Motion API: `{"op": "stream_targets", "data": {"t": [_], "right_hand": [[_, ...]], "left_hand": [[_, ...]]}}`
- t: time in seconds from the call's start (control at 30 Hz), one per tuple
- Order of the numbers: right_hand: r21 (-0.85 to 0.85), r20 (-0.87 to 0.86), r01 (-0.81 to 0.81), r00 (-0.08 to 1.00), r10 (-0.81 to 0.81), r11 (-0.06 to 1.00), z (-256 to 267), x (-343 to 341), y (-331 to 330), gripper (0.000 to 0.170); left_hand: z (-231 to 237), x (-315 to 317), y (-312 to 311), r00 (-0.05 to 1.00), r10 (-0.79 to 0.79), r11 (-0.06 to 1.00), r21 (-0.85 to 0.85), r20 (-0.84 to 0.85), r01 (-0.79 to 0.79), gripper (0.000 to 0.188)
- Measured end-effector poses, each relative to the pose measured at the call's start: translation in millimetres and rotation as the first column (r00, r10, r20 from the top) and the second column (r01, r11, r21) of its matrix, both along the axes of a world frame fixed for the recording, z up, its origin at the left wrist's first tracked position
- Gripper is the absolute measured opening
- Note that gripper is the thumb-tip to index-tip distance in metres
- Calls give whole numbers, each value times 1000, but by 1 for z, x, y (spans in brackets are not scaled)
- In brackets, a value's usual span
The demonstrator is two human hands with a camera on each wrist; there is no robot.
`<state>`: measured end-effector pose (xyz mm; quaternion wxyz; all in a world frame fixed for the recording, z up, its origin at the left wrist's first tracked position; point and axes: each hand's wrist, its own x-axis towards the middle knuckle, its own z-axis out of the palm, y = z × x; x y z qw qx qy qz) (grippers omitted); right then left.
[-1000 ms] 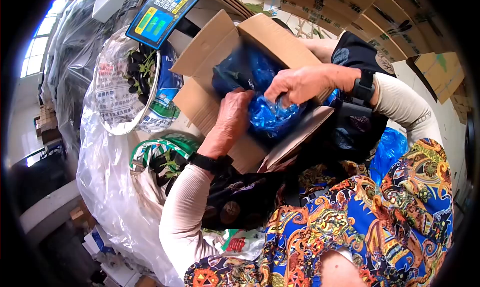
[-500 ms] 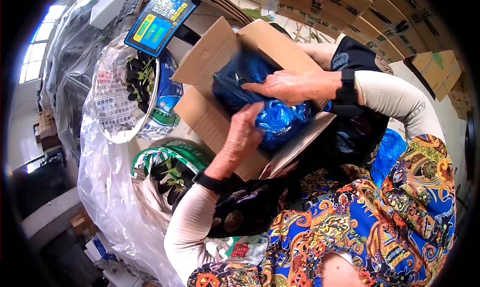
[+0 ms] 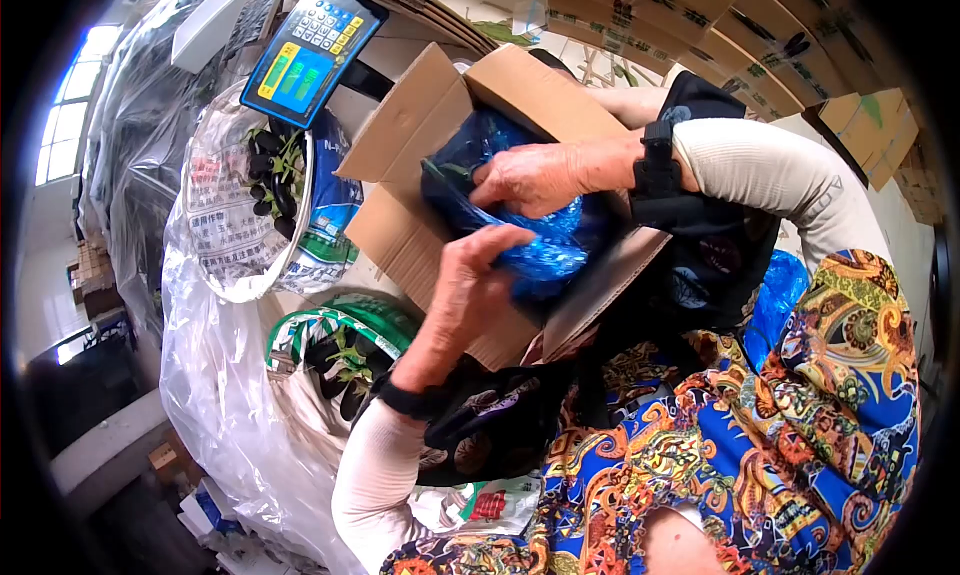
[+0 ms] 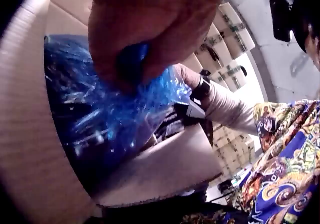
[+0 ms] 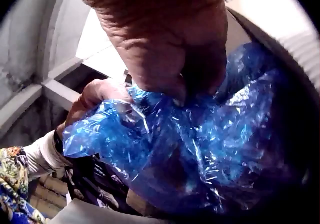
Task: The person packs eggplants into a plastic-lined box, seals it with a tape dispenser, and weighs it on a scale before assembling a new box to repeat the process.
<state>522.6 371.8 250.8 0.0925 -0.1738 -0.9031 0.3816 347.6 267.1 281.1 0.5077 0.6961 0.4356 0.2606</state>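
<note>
Right hand curled inward since before | pinching blue plastic | left hand pinching it too

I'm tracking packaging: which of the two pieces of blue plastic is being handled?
The blue plastic bag inside the cardboard box: left hand and right hand pinch it. The other blue plastic, beside the patterned garment, is untouched.

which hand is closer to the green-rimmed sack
Left. In the head view, the left hand is just up and right of the green-rimmed sack; the right hand is farther off, over the blue plastic in the box.
</note>
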Motion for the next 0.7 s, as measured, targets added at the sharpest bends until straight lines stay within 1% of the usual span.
{"op": "stream_targets", "data": {"t": [0.03,0.07,0.1,0.17,0.2,0.3,0.33,0.37,0.43,0.47,0.53,0.57,0.63,0.67,0.7], "right_hand": [[-3,-55,5,998,-5,1000,-5,-1,5,19],[25,-179,43,983,-37,999,-10,2,12,21],[80,-103,134,987,-125,988,-14,8,16,20],[-51,-28,177,984,-178,983,-20,25,28,17],[-45,157,216,966,-207,975,-15,30,31,15],[-82,176,213,965,-196,974,2,38,22,12],[-16,326,160,934,-146,987,7,37,22,20],[-142,358,180,926,-119,973,14,40,23,26],[-377,405,219,913,-53,900,28,49,26,38],[-338,325,165,944,-50,927,33,53,25,45],[-243,162,74,986,-35,967,36,61,19,58],[-177,216,58,976,-19,982,35,59,14,60],[-46,321,17,947,-1,999,25,44,-2,65],[68,448,-51,894,15,996,20,32,-9,54],[82,510,-89,860,35,993,17,24,-11,36]], "left_hand": [[3,-11,2,997,64,996,-52,-41,-66,30],[10,-22,8,986,164,968,-186,-26,-166,30],[16,-32,13,964,266,912,-316,-26,-260,31],[6,-48,22,926,376,838,-417,-27,-352,28],[1,-51,24,892,448,783,-455,-62,-424,25],[-12,-51,30,847,532,729,-505,-5,-461,24],[-17,-54,33,863,505,762,-464,-12,-452,22],[-21,-54,35,876,481,781,-430,-46,-452,22],[-27,-56,40,892,436,820,-357,-118,-448,22],[-31,-56,42,889,434,825,-330,-148,-458,22],[-36,-54,45,879,445,810,-341,-169,-476,24],[-38,-53,46,875,450,802,-348,-180,-484,25],[-47,-54,50,881,442,821,-321,-169,-473,26],[-48,-54,54,886,435,832,-304,-161,-464,26],[-46,-53,58,892,409,851,-273,-190,-448,26]]}}
